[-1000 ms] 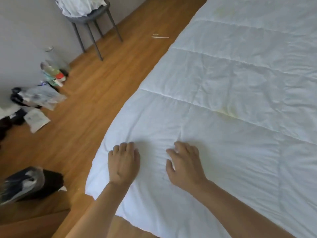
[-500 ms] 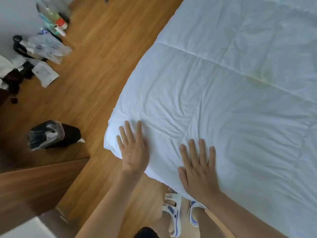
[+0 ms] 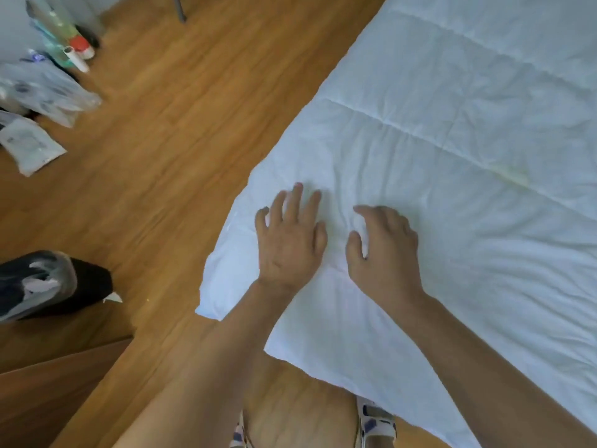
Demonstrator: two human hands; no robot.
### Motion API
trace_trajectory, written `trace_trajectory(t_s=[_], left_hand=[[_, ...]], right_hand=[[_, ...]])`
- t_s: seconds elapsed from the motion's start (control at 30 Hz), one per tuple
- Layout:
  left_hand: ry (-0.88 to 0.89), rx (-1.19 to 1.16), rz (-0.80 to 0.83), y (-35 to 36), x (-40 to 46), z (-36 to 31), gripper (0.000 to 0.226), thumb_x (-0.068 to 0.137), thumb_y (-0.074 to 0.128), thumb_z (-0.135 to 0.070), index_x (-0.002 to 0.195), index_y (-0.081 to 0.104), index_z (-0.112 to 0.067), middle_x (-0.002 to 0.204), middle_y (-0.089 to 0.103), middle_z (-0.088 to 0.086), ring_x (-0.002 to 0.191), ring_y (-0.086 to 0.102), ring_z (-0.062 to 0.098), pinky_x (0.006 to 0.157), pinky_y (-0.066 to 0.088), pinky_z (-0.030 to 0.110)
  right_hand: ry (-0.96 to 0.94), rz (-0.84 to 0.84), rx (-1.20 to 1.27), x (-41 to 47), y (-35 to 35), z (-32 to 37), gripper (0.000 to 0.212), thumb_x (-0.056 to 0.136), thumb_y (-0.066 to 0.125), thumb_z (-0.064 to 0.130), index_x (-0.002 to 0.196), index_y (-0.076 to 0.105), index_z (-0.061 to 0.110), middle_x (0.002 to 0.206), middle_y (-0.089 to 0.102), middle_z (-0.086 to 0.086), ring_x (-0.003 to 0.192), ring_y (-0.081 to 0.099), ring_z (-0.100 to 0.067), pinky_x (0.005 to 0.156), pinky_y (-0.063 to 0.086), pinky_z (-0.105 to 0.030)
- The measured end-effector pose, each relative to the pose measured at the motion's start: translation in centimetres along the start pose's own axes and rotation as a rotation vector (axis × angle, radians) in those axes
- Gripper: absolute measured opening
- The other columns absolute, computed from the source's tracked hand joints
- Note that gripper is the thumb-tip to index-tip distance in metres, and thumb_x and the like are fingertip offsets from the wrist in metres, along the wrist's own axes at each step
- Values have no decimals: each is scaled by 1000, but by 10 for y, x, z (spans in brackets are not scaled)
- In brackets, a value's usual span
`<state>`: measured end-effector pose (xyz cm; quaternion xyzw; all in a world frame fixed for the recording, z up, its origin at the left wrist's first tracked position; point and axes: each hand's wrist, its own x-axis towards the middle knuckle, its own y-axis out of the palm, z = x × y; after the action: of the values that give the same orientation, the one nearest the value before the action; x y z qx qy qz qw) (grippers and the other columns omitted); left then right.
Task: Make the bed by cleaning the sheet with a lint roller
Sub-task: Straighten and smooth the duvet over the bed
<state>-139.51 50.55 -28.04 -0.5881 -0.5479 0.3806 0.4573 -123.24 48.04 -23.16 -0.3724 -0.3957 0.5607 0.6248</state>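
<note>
A white quilted sheet (image 3: 468,130) covers the bed and fills the right side of the view, wrinkled near its lower left corner. My left hand (image 3: 290,240) lies flat on that corner with its fingers spread. My right hand (image 3: 384,250) rests just to its right, fingers curved onto the fabric, holding nothing. A faint yellowish stain (image 3: 513,177) shows on the sheet to the right of my hands. No lint roller can be made out for certain.
Wooden floor (image 3: 168,163) runs left of the bed. Bottles (image 3: 69,37) and plastic packets (image 3: 38,101) lie at the top left. A black bag (image 3: 48,282) lies at the left edge. My sandalled feet (image 3: 374,421) stand under the bed's corner.
Both hands slid up the sheet away from its bottom edge. The right hand's fingers went from flat to curved. The view swung right and up.
</note>
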Motion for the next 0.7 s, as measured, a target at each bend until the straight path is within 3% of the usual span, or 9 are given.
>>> trace_trajectory(t_s=[0.07,0.1,0.17,0.3,0.37,0.43,0.5,0.57,0.7], left_hand=[[-82,19,142,0,-8,46,64,103,26,-62,162,23,-36,168,25,9,150,29,38,114,33,59],[-70,2,223,1,-13,63,69,101,21,-68,163,11,-39,170,16,11,152,24,40,116,31,59],[-33,-14,374,-4,-17,86,75,98,15,-74,162,-8,-41,170,2,12,146,30,41,115,35,52],[41,-20,633,-46,12,103,76,99,29,-72,161,-5,-43,168,7,12,133,47,36,107,41,47],[146,84,739,-68,39,97,70,101,37,-64,161,16,-35,159,33,12,131,52,35,100,43,44],[270,233,681,-85,75,86,52,105,42,-50,151,39,-26,145,50,10,128,53,34,91,42,41],[339,270,563,-89,115,69,51,106,46,-40,153,35,-25,161,28,13,145,34,40,103,40,45],[468,210,489,-76,156,48,63,107,43,-38,162,15,-27,172,-2,12,157,5,42,122,22,50],[888,75,382,-36,239,-13,62,107,44,-37,163,20,-27,173,1,9,158,-3,40,128,6,53]], right_hand=[[221,238,-89,57,26,33,72,95,48,54,157,15,41,167,8,-12,151,10,-43,113,20,-65],[337,363,-134,76,41,43,82,90,44,68,156,-3,49,168,-14,-6,152,-9,-45,114,8,-70],[472,485,-229,95,64,54,96,78,38,87,149,-18,56,163,-32,-2,148,-25,-48,111,-4,-77],[481,454,-253,94,68,60,98,73,36,93,146,-20,60,163,-31,0,148,-23,-47,110,-2,-78],[473,487,-266,93,64,56,98,72,34,94,143,-23,62,163,-31,1,148,-22,-47,110,1,-78],[472,514,-281,96,63,56,97,72,31,95,141,-27,62,162,-33,1,148,-23,-48,109,3,-78],[478,539,-291,96,65,57,95,75,31,93,142,-29,61,161,-37,0,147,-27,-47,109,1,-78],[491,561,-285,95,65,59,95,78,31,91,144,-30,59,160,-40,1,146,-32,-45,109,-3,-78],[520,586,-204,101,61,59,92,81,31,88,149,-22,55,160,-40,-1,144,-37,-44,108,-11,-79]])
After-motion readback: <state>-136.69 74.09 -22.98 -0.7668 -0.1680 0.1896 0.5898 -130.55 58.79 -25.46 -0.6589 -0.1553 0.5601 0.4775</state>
